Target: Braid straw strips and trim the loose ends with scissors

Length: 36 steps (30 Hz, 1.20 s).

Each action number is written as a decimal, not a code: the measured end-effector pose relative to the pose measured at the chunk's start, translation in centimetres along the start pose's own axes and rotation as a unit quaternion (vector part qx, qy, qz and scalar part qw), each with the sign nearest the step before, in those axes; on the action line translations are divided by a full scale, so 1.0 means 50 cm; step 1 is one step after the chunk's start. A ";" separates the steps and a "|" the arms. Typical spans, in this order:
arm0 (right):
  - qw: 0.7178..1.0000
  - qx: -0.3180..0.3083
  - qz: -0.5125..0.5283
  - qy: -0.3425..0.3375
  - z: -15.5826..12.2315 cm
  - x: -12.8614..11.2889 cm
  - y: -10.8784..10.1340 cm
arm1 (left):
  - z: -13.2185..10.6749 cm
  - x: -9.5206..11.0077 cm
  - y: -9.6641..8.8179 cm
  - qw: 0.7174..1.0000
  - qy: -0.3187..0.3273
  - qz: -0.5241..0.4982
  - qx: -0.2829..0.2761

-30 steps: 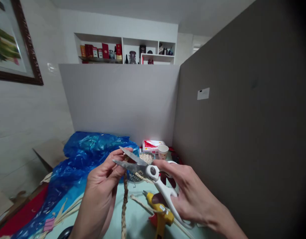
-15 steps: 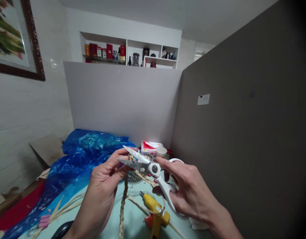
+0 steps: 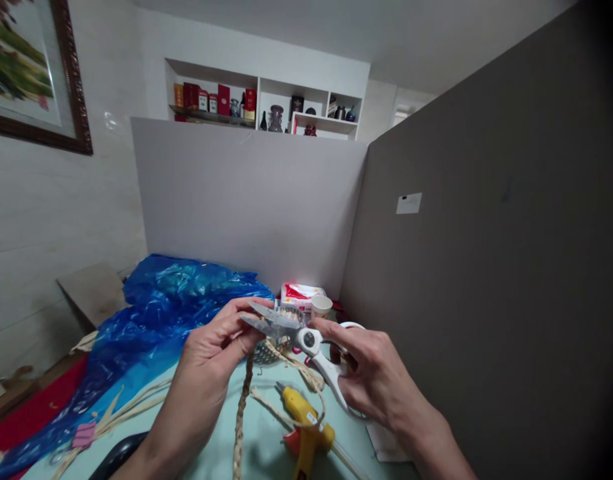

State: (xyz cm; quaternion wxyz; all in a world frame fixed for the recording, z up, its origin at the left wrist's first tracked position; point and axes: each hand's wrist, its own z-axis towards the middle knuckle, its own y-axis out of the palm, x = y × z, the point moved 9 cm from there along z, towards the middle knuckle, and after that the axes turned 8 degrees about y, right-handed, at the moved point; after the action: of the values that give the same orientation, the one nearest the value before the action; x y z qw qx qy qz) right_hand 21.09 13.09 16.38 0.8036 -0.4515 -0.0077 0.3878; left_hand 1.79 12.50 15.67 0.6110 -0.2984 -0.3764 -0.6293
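My right hand (image 3: 374,370) is closed around the white handles of a pair of scissors (image 3: 309,340). Their blades point left, slightly parted, and reach the fingertips of my left hand (image 3: 214,357). That hand pinches the upper end of a braided straw cord (image 3: 241,413), which hangs down toward the table. The blades and fingers hide the cord's tip, so I cannot tell whether the blades touch it. Below the scissors lies a yellow glue gun (image 3: 301,410) with a pale glue stick at its back, and a loop of thin straw cord (image 3: 279,415) crosses it.
Blue plastic sheeting (image 3: 186,300) is heaped at the left. Loose straw strands with a pink clip (image 3: 84,435) lie at front left, beside a black object (image 3: 119,457). Behind my hands are a paper cup (image 3: 321,305) and a tissue pack (image 3: 301,293). Grey panels (image 3: 251,193) stand behind and right.
The scissor blades have drawn closer together at the left fingertips. My right hand has shifted slightly left, and the whole view has moved a little.
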 end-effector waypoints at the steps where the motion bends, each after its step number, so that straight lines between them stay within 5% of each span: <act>1: 1.000 0.001 0.011 0.004 0.001 0.003 -0.001 | 0.000 -0.003 0.000 1.000 -0.007 -0.004 0.004; 7: 0.971 -0.045 0.215 0.089 0.013 0.011 0.013 | -0.003 0.005 0.007 0.999 -0.001 -0.033 -0.008; 12: 0.842 -0.039 0.484 0.236 0.013 0.049 0.059 | -0.001 0.013 0.031 0.996 0.015 0.025 -0.082; 22: 0.685 0.022 0.676 0.269 0.007 0.037 0.074 | -0.040 -0.021 0.101 0.977 -0.043 0.040 -0.204; 28: 0.669 0.090 0.684 0.277 0.002 0.046 0.052 | -0.046 -0.040 0.107 0.976 -0.084 0.076 -0.185; 36: 0.690 0.161 0.659 0.254 -0.006 0.056 0.003 | -0.057 -0.050 0.107 0.970 -0.134 0.063 -0.191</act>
State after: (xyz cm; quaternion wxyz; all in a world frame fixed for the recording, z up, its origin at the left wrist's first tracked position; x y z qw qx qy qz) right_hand 23.06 14.67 15.13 0.3732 -0.2861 0.5587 0.6831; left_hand 7.56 11.63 12.61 0.5250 -0.5141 -0.3079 -0.6044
